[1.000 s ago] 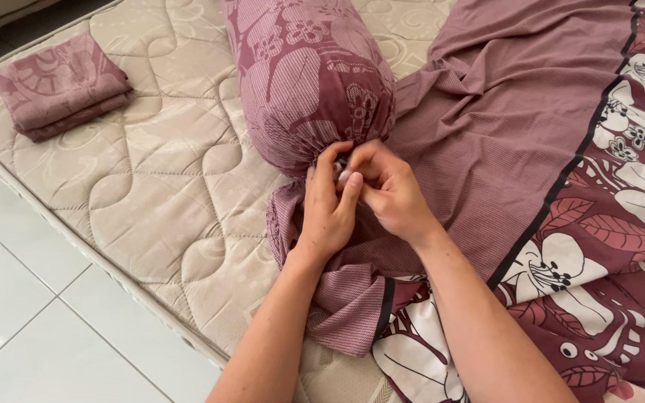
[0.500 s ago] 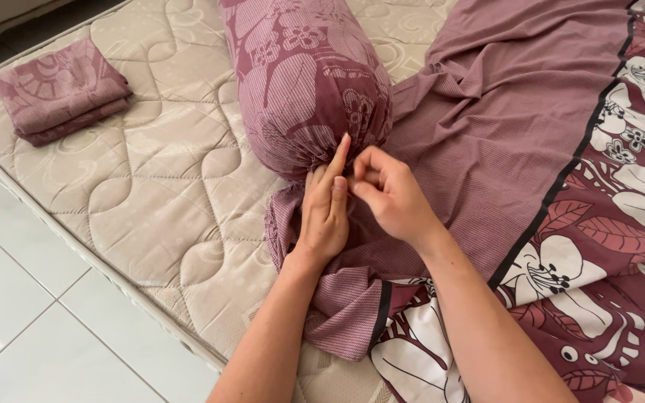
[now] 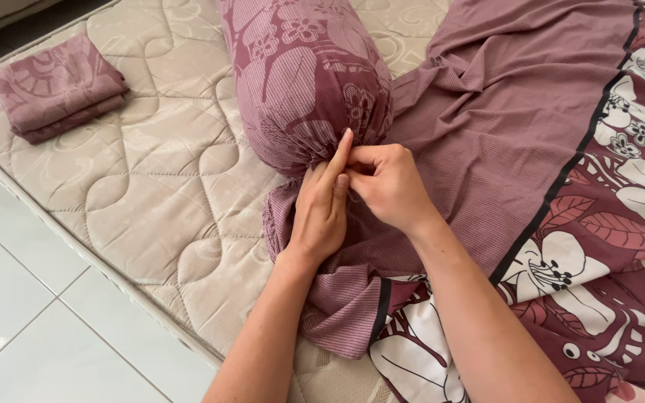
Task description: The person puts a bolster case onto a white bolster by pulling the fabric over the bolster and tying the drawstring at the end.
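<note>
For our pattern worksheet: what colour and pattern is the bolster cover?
Dusky maroon-pink with paler flower and leaf prints, seen on the bolster cover in the head view.

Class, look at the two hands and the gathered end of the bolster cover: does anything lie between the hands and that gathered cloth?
Nothing visible does. The left hand lies flat on the gathered cloth of the bolster, one finger pointing up against it. The right hand is curled right beside it at the same spot. The sheet lies to the side.
</note>
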